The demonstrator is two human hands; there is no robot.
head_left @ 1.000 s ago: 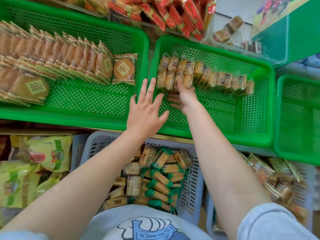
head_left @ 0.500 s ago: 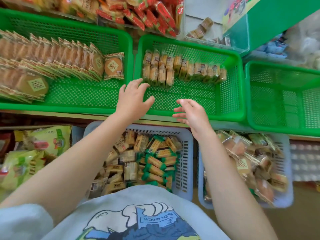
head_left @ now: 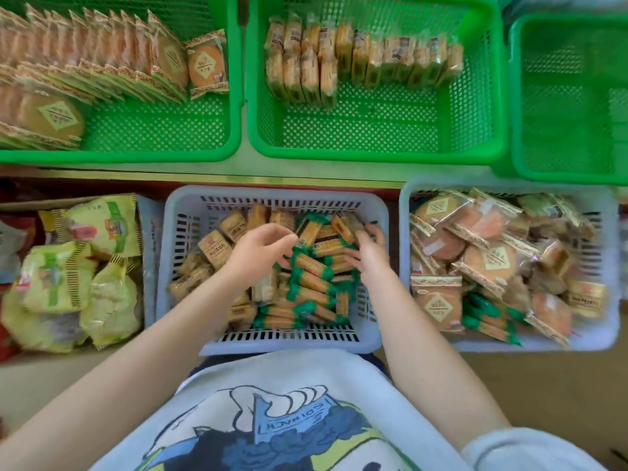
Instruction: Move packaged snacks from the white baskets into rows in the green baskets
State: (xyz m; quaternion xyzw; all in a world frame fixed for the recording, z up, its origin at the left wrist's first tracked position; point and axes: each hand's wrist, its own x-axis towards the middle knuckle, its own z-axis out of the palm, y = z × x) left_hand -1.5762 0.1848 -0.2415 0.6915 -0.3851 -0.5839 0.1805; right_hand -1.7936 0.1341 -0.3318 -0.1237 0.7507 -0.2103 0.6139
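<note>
Both hands are down in the middle white basket [head_left: 278, 195], which holds loose tan biscuit packets [head_left: 217, 246] and green-ended biscuit packets [head_left: 312, 283]. My left hand [head_left: 258, 253] hovers over the pile with its fingers loosely curled and nothing visibly in them. Spread fingers of my right hand [head_left: 368, 249] rest on packets near the basket's right side. The middle green basket [head_left: 373, 156] above has a row of upright tan packets [head_left: 360, 59] along its far side, with a short second row at the left. Everything is motion-blurred.
The left green basket [head_left: 136, 158] holds rows of round cake packets [head_left: 102, 62]. A right green basket [head_left: 560, 178] shows only bare mesh. The right white basket [head_left: 404, 198] is full of mixed cake packets. Yellow-green bags [head_left: 78, 277] lie at the left.
Both hands have come back from the middle green basket and dropped into the middle white basket. My view has tilted downward.
</note>
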